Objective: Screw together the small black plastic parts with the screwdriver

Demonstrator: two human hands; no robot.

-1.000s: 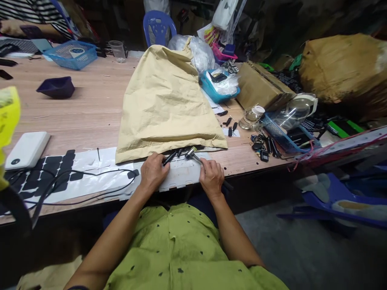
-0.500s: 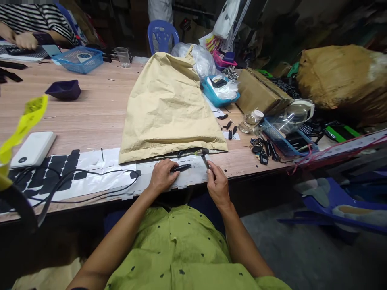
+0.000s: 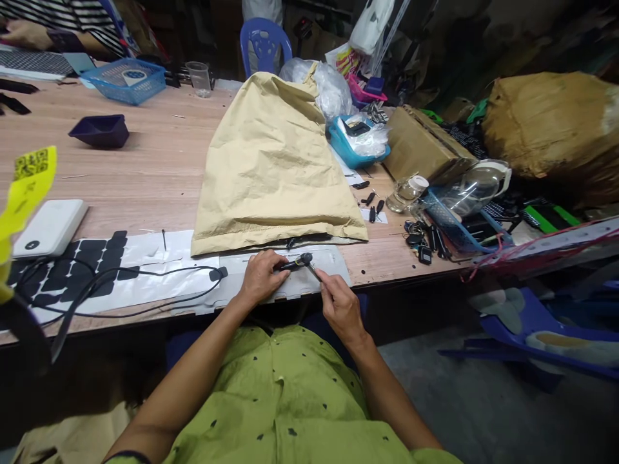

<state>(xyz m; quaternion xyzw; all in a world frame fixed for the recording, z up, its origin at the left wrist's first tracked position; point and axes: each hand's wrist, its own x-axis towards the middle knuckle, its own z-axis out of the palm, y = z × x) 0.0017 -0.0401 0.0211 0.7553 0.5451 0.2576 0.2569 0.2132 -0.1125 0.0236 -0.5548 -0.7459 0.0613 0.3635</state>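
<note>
My left hand (image 3: 262, 277) rests at the table's front edge, its fingers closed on a slim black piece (image 3: 288, 265) whose exact kind I cannot make out. In my right hand (image 3: 341, 305) is a small hammer (image 3: 313, 270), gripped by its thin metal handle. The dark hammer head is at the right end of the black piece; whether they touch I cannot tell. Under both lies a flat whitish board (image 3: 334, 259). A beige cloth bag (image 3: 275, 167) lies just beyond my hands, with small dark parts showing at its near opening.
Left are a white power bank (image 3: 51, 227), a black cable (image 3: 159, 276) and black stickers on a white sheet (image 3: 157, 248). Right are a glass jar (image 3: 407, 193), black key fobs (image 3: 423, 252) and a blue basket (image 3: 449, 222). A co-worker's arm (image 3: 33, 35) is far left.
My right hand has brought the hammer left and down, from beside the black piece to its right end. My left hand stays on the piece. The view has shifted slightly.
</note>
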